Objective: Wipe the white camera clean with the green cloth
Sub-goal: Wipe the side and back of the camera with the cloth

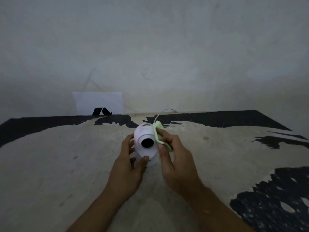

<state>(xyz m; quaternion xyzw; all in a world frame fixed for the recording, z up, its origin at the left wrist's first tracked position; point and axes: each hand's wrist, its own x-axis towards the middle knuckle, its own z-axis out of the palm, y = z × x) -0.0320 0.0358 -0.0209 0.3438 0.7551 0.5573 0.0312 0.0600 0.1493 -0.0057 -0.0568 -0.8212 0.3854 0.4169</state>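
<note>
Green cloth (158,131) pinched in right hand (173,158) is rubbing white camera (145,144); left hand (128,166) gripping base, cable (164,112) risking snagging at frame centre.

Dim, flat, bluish light; soft focus, wide-angle bending at edges.

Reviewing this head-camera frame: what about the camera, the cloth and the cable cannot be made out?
- White camera: its back and left side, hidden by its body and the left hand.
- Lettering on its base: partly covered by the left thumb, too small to read.
- Green cloth: full extent hidden by the right hand, so contact under the fingers is unclear.
- White cable: its far end drops behind the table edge.
- Dirt on the camera: too dim to judge.
</note>
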